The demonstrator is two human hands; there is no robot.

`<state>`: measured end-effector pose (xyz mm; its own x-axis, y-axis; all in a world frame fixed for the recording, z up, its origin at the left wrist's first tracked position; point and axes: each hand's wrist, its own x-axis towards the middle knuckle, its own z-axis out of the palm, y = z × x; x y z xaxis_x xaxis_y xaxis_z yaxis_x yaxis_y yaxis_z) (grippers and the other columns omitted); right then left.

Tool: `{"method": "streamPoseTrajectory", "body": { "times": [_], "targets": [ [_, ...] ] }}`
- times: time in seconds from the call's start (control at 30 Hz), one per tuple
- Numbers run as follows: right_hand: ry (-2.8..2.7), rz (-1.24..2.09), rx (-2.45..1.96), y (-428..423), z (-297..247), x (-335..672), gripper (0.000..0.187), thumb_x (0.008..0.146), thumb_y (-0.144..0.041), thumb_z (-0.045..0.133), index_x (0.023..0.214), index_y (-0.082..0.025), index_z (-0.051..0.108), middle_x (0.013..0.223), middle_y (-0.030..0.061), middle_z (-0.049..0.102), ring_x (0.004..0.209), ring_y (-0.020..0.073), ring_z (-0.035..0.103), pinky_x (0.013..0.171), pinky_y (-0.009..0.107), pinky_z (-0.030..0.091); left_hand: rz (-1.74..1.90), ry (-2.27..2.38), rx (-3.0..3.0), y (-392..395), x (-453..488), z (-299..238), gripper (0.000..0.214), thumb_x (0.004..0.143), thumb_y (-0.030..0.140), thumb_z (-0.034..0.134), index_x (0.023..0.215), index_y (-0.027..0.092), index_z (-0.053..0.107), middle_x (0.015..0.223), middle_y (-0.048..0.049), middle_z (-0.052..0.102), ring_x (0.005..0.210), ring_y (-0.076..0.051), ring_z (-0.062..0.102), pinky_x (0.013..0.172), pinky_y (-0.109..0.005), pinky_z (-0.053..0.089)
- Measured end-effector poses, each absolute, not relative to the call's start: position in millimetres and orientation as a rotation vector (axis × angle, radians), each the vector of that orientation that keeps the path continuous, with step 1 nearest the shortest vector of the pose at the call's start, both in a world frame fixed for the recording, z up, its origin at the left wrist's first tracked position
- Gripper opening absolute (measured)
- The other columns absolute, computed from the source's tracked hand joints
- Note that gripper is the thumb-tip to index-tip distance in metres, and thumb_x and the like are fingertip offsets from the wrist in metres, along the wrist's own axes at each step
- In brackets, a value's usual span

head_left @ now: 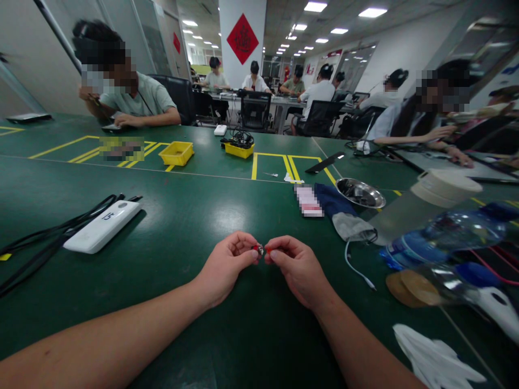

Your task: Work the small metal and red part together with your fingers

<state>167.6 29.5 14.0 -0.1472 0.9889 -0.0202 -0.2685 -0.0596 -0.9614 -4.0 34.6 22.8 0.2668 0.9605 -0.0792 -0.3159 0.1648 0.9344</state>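
Over the green table (170,216), both of my hands meet in front of me with fingertips almost touching. My left hand (223,267) pinches a small red-and-silver piece (260,249) between thumb and forefinger; it is too small to name. Between the thumb and fingers of my right hand (300,270) is a small orange-red piece (268,251), mostly covered by the fingertips. A narrow gap seems to separate the two pieces.
A white power bank (103,227) with black cables lies left. To the right are a steel bowl (360,193), a dark blue pouch (334,200), a water bottle (450,235) and a white glove (438,354). Yellow trays (177,154) stand farther back; co-workers sit around.
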Motion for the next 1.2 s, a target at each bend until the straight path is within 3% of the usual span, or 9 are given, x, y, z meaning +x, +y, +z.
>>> {"method": "streamPoseTrajectory", "body": {
  "times": [0.47, 1.2],
  "targets": [
    [-1.112, 1.459, -0.930, 28.5, 13.8, 168.3, 0.016, 0.074, -0.018, 0.073, 0.090, -0.021, 0.070, 0.090, 0.0027, 0.069, 0.084, 0.0170, 0.062, 0.083, 0.034, 0.048, 1.012, 0.822, 0.959, 35.1, -4.7, 21.8, 0.019, 0.080, 0.022, 0.068, 0.096, 0.014, 0.061, 0.083, -0.0036, 0.066, 0.075, -0.012, 0.062, 0.072, -0.025, 0.049],
    [-1.127, 1.433, -0.994, 30.2, 8.5, 167.3, 0.021, 0.071, -0.023, 0.078, 0.090, -0.020, 0.069, 0.084, 0.0018, 0.068, 0.078, 0.0155, 0.062, 0.076, 0.032, 0.048, 1.014, 0.874, 1.065, 35.4, -4.3, 18.3, 0.015, 0.079, 0.021, 0.067, 0.093, 0.016, 0.064, 0.081, -0.0014, 0.065, 0.076, -0.012, 0.059, 0.073, -0.025, 0.045]
  ]
}}
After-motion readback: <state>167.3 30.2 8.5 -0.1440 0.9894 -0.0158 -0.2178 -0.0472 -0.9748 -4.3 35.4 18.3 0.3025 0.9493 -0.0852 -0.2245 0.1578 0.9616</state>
